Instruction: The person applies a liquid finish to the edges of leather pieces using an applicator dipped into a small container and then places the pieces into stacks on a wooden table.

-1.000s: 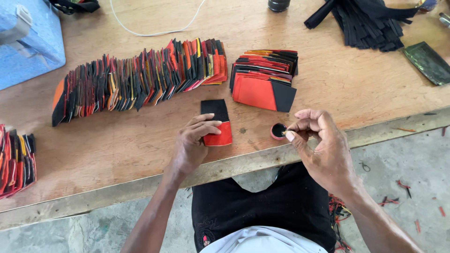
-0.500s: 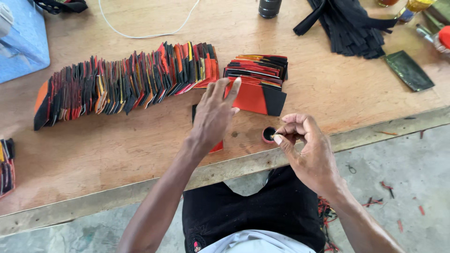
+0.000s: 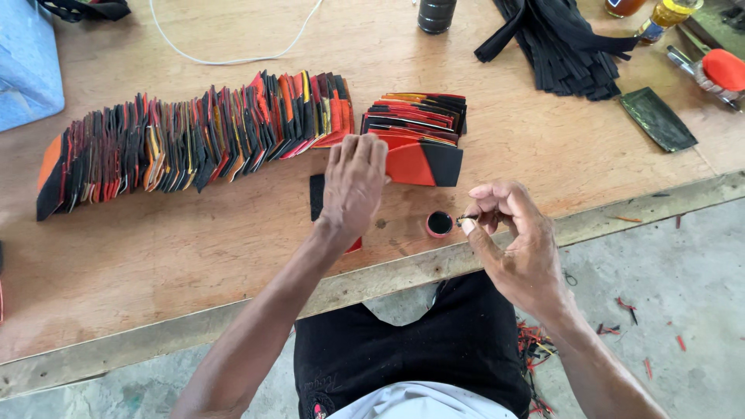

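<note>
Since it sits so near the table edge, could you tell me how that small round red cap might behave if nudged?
The small red cap looks light, so it would probably slide easily. It is low, so tipping seems unlikely. Its dark contents might spill.

Single head-worn view, steeply downward, close over the wooden table (image 3: pixel 194 264) edge.
</note>
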